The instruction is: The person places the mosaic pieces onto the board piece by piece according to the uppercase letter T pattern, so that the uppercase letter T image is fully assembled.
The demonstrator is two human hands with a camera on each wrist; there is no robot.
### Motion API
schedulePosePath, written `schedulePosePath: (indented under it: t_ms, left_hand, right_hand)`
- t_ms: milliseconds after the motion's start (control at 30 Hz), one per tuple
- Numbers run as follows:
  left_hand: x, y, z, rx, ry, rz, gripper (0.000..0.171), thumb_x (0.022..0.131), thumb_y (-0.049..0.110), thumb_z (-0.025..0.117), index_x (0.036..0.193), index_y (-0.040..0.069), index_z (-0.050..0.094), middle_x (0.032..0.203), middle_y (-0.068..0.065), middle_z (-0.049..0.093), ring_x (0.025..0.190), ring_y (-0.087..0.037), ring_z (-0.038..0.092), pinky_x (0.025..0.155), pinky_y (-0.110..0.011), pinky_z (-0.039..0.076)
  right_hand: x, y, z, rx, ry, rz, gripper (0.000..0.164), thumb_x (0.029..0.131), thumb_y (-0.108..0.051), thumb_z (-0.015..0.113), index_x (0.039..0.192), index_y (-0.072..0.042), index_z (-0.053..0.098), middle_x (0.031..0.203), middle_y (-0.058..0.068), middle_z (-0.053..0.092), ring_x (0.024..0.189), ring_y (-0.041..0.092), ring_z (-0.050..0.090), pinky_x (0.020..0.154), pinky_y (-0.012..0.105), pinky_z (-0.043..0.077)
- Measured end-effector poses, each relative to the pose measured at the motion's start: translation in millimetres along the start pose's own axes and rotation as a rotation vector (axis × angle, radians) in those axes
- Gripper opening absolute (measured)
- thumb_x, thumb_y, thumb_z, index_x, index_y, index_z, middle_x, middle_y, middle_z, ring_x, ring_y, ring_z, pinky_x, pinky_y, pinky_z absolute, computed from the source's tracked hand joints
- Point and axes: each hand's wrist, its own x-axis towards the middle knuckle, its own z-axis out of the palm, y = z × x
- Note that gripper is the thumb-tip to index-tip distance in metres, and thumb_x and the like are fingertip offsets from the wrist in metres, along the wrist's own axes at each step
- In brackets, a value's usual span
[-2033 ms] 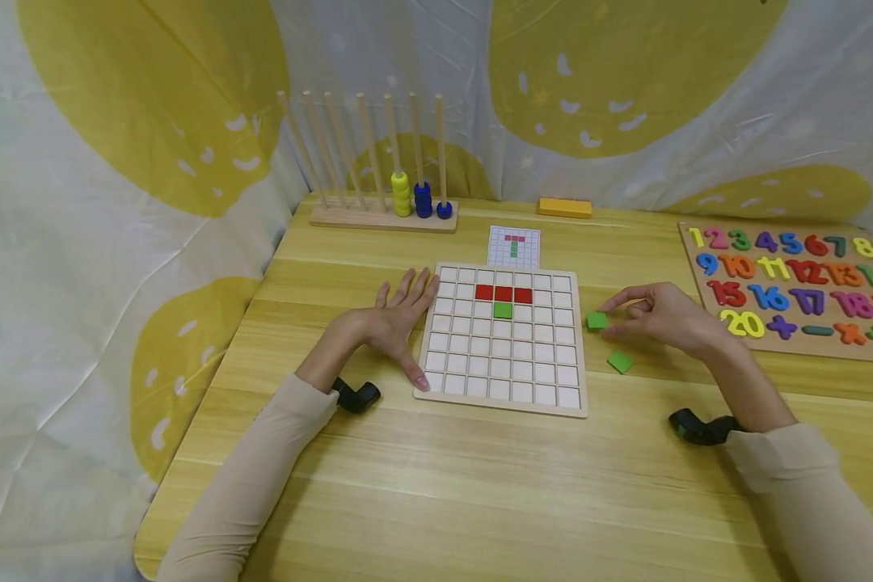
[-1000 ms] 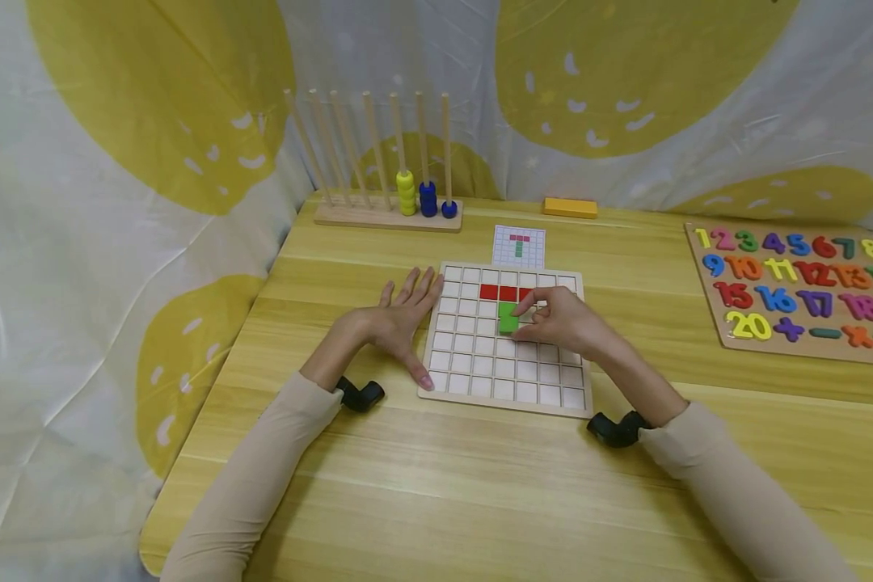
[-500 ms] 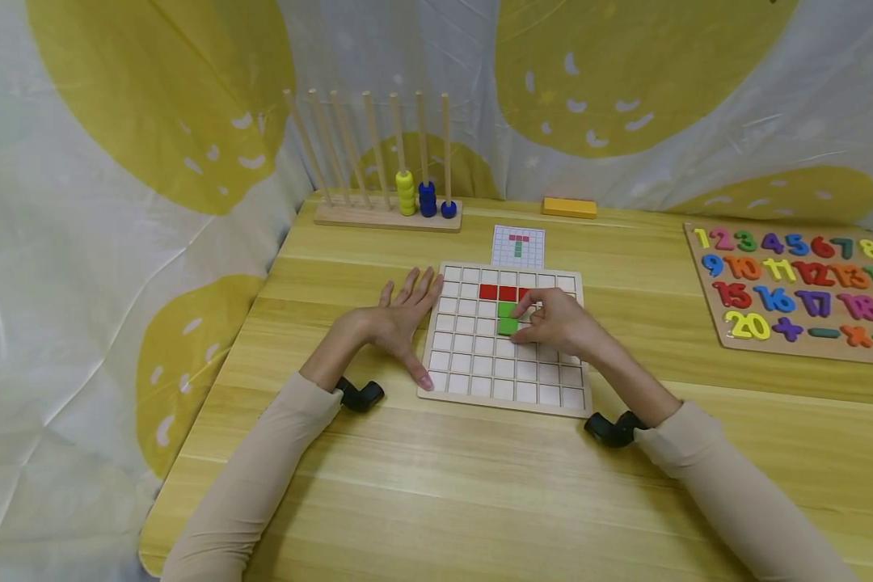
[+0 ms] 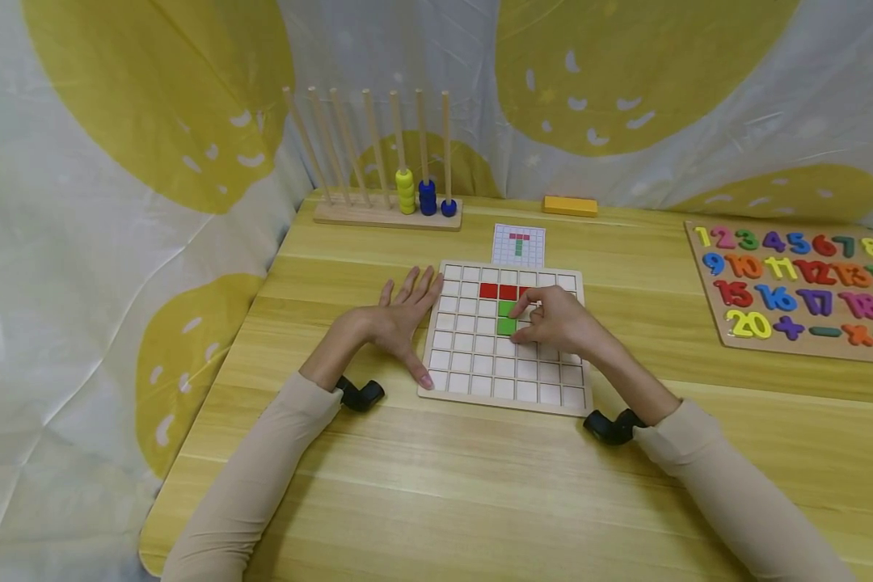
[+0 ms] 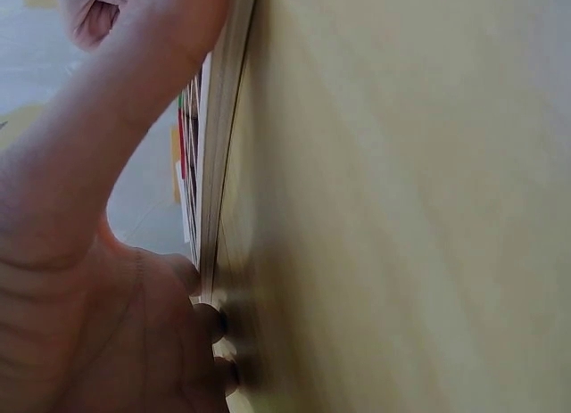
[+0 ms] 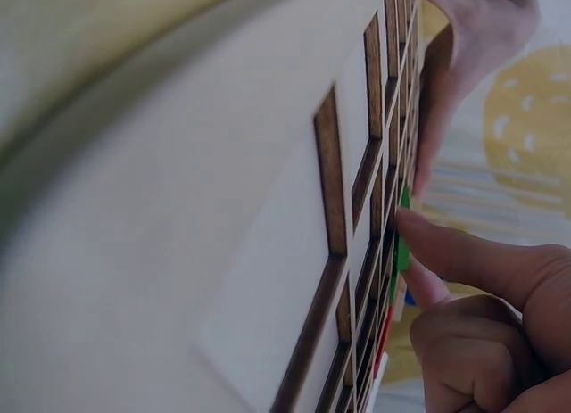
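Note:
A wooden grid board [image 4: 473, 399] with white cells lies on the table. My left hand [image 4: 393, 327] spreads along its left edge, thumb at the near corner and fingers at the far one. Over the board, my right hand [image 4: 556, 321] pinches a green square tile [image 4: 506, 326] between thumb and index finger, at a cell just below another green tile [image 4: 505, 309]. In the right wrist view the pinched green tile [image 6: 404, 252] stands slightly proud of the grid. Above these is a row of red tiles [image 4: 508, 292], the rightmost partly hidden by my right fingers.
A pattern card [image 4: 520, 246] with a red and green T lies behind the board. Beyond stand a peg abacus [image 4: 388, 215] with yellow and blue beads and an orange block [image 4: 571, 206]. At right is a number puzzle board [image 4: 793, 295]. A patterned curtain [image 4: 436, 48] borders the table.
My right hand has carried the green tile from the table right of the board to the cell under the first green tile, where it lowered. The loose green tile is now hidden behind my right forearm.

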Motion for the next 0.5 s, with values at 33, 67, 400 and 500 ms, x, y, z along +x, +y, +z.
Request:
schedulePosePath:
  t_ms: [33, 67, 400, 500]
  left_hand:
    - [-0.1, 0.0, 0.0, -0.004, -0.001, 0.001, 0.163, 0.063, 0.057, 0.095, 0.162, 0.01, -0.025, 0.166, -0.013, -0.038, 0.154, -0.035, -0.037, 0.122, -0.065, -0.022]
    - [0.0, 0.0, 0.0, -0.007, -0.001, 0.002, 0.162, 0.063, 0.057, 0.095, 0.162, 0.01, -0.025, 0.166, -0.013, -0.038, 0.154, -0.036, -0.037, 0.122, -0.065, -0.022]
    - [-0.1, -0.4, 0.0, -0.013, 0.0, 0.001, 0.161, 0.064, 0.058, 0.095, 0.161, 0.011, -0.025, 0.166, -0.013, -0.039, 0.154, -0.035, -0.037, 0.123, -0.064, -0.021]
    - [-0.4, -0.3, -0.2, -0.013, 0.0, 0.004, 0.162, 0.064, 0.058, 0.095, 0.161, 0.01, -0.025, 0.166, -0.013, -0.038, 0.154, -0.035, -0.037, 0.123, -0.065, -0.022]
  right_hand:
    - [0.2, 0.2, -0.2, 0.002, 0.001, -0.004, 0.031, 0.083, -0.007, 0.085, 0.109, -0.002, 0.07, 0.054, -0.006, 0.029, 0.056, 0.012, 0.028, 0.061, 0.029, 0.031]
    - [0.4, 0.3, -0.4, 0.004, 0.002, -0.006, 0.031, 0.083, -0.008, 0.085, 0.109, -0.002, 0.071, 0.054, -0.006, 0.029, 0.056, 0.012, 0.028, 0.061, 0.029, 0.03]
    - [0.7, 4.2, -1.5, 0.022, 0.007, -0.021, 0.031, 0.08, -0.01, 0.088, 0.109, -0.006, 0.076, 0.056, -0.006, 0.027, 0.058, 0.012, 0.026, 0.059, 0.028, 0.027]
    - [1.2, 6.3, -1.0, 0.023, 0.01, -0.025, 0.03, 0.08, -0.01, 0.088, 0.108, -0.008, 0.077, 0.057, -0.005, 0.026, 0.057, 0.013, 0.026, 0.059, 0.027, 0.027]
